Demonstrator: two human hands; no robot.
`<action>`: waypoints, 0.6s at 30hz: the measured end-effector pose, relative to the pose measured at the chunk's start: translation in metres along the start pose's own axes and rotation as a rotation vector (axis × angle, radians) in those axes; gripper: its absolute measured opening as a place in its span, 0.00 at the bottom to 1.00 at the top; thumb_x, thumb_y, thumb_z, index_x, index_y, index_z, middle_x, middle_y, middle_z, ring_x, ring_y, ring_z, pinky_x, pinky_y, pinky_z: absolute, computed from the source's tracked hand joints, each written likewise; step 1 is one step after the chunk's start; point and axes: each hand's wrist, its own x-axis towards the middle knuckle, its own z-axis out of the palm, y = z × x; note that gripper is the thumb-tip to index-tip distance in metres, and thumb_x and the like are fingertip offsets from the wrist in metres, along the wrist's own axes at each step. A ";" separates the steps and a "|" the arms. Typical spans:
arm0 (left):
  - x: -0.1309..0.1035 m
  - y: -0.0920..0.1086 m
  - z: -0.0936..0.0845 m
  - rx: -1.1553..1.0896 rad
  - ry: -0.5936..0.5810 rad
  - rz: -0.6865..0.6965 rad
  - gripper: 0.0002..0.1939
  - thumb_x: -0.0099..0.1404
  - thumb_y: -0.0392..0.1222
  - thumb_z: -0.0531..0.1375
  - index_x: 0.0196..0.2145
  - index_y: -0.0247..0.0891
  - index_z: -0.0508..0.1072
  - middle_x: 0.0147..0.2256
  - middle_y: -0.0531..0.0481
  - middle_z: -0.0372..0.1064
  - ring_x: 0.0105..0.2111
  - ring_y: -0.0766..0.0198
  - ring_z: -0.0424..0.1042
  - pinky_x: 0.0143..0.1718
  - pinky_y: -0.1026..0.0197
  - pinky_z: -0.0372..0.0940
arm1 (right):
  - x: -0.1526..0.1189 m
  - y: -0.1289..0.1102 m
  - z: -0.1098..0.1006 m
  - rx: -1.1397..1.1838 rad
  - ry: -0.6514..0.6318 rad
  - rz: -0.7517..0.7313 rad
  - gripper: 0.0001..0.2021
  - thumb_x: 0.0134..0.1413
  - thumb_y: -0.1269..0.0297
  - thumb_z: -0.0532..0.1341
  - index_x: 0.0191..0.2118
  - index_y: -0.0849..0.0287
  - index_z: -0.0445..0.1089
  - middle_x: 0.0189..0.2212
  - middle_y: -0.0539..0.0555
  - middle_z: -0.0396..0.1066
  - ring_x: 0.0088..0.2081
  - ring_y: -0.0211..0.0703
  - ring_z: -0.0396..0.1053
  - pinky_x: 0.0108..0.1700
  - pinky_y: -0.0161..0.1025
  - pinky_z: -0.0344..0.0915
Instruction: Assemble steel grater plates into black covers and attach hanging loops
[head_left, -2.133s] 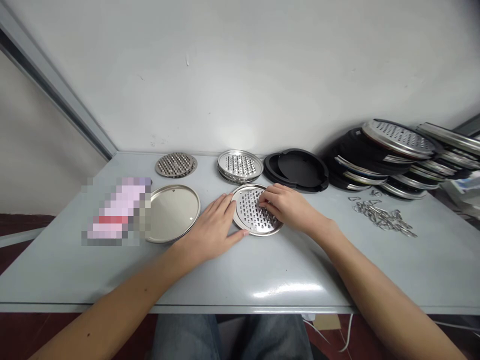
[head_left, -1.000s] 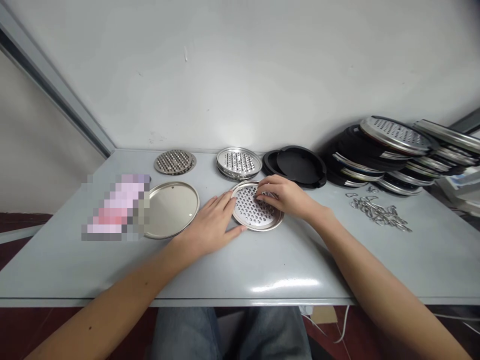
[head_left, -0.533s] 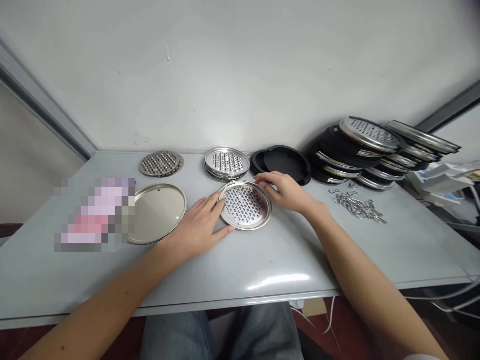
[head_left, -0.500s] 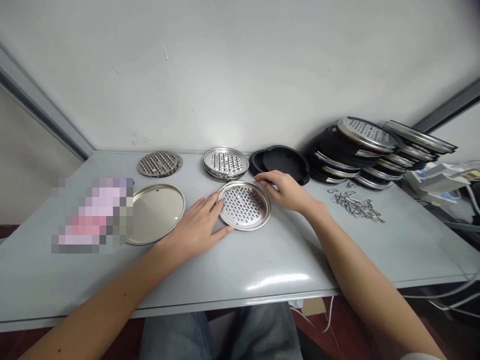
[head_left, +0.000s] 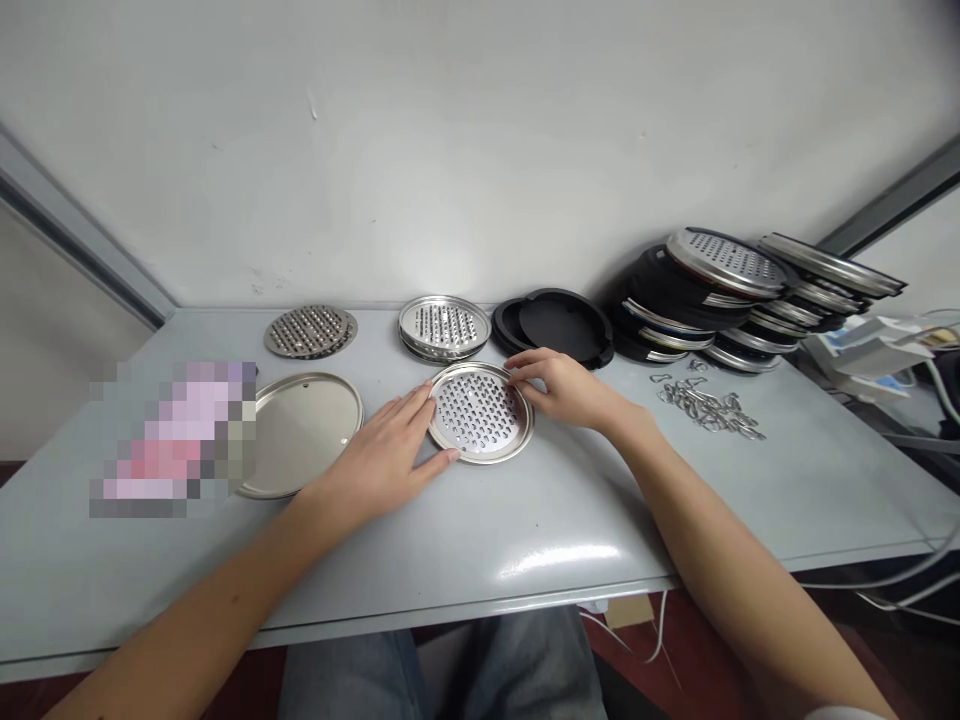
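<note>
Nearest, below the front edge of the tabletop [head_left: 450, 530], knees in denim [head_left: 352, 670]. Past that edge, lying flat between both hands: the grater disc [head_left: 480, 415], rimmed, with punched holes showing. Judging by the contact at the rim, probably steadying or aligning. Best done by bracing lightly with the left hand [head_left: 397, 445], pressing evenly around the border with the right hand [head_left: 562, 388], and sparing fingertips any drag across the punched teeth, likely sharp. Avoid levering up one side.

On the left, palm down and low, fingers extended and only slightly parted, touching the left rim, thumb spread to the lower-left rim; nothing gripped. On the right, arched, with fingers half bent at the upper-right rim and thumb below the index finger; cannot tell whether pinching or merely touching. Wrists low, elbows apart.

Just left of the left hand, a plain metal disc [head_left: 307, 430], then a pinkish item [head_left: 172, 440], pixelated beyond recognition. Off to the right, a heap of metal clips [head_left: 711, 405]. Farther back, left to right: loose grater plates [head_left: 311, 330], stacked rimmed graters [head_left: 445, 325], black round parts [head_left: 566, 320], leaning piles of black-and-metal discs [head_left: 667, 300]. Behind everything, a pale wall [head_left: 450, 150].
</note>
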 end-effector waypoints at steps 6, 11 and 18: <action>0.001 0.000 0.001 0.015 -0.028 -0.013 0.35 0.68 0.58 0.49 0.64 0.31 0.55 0.66 0.37 0.48 0.65 0.49 0.50 0.64 0.47 0.52 | 0.000 -0.007 -0.001 0.029 -0.038 0.038 0.13 0.52 0.75 0.56 0.34 0.58 0.79 0.52 0.58 0.71 0.51 0.52 0.70 0.52 0.46 0.67; 0.001 0.000 0.001 0.022 -0.039 -0.011 0.35 0.69 0.58 0.49 0.64 0.30 0.55 0.66 0.37 0.47 0.65 0.50 0.50 0.64 0.47 0.52 | 0.000 -0.004 0.000 0.115 -0.021 0.112 0.12 0.52 0.74 0.57 0.34 0.58 0.78 0.53 0.59 0.70 0.52 0.52 0.70 0.53 0.46 0.67; 0.000 -0.002 0.003 -0.001 -0.004 0.007 0.33 0.68 0.57 0.50 0.63 0.33 0.55 0.66 0.37 0.49 0.65 0.49 0.51 0.64 0.48 0.52 | -0.002 -0.010 0.001 0.036 0.045 0.065 0.10 0.56 0.67 0.59 0.41 0.59 0.76 0.51 0.61 0.71 0.51 0.55 0.69 0.53 0.51 0.66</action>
